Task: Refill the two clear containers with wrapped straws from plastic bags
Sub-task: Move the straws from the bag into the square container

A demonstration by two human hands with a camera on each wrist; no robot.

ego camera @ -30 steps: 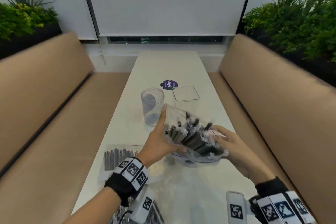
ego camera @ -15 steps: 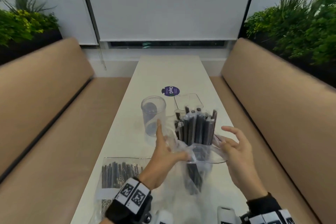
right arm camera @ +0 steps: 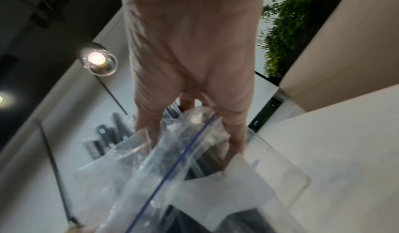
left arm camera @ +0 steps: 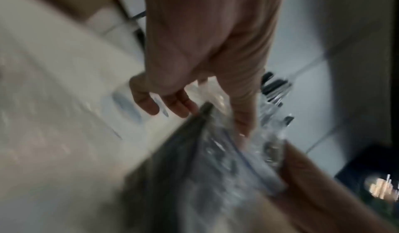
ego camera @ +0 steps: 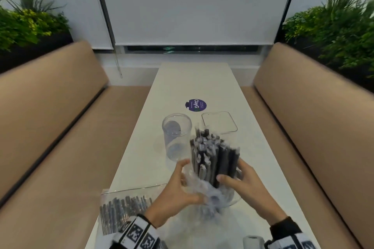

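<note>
left hand (ego camera: 178,190) has a curled grip on the crumpled clear bag (ego camera: 199,186), pinching the plastic low down. right hand (ego camera: 249,186) wraps its grip round the bundle of wrapped straws (ego camera: 214,157) w/ fingers bent on it. a sec ago the bag lay tilted across both hands, straws slanting; now the bundle stands upright in a clear container (ego camera: 234,198) on the worktop (ego camera: 194,79) and the bag is scrunched down round its base. so i'd say the tip-in is mostly done; stripping the bag off is what's left. round cup (ego camera: 176,135) and square tub (ego camera: 219,122) sit just behind, both empty. 2nd bag of straws (ego camera: 123,210) lies flat at left, unopened afaict.
</note>
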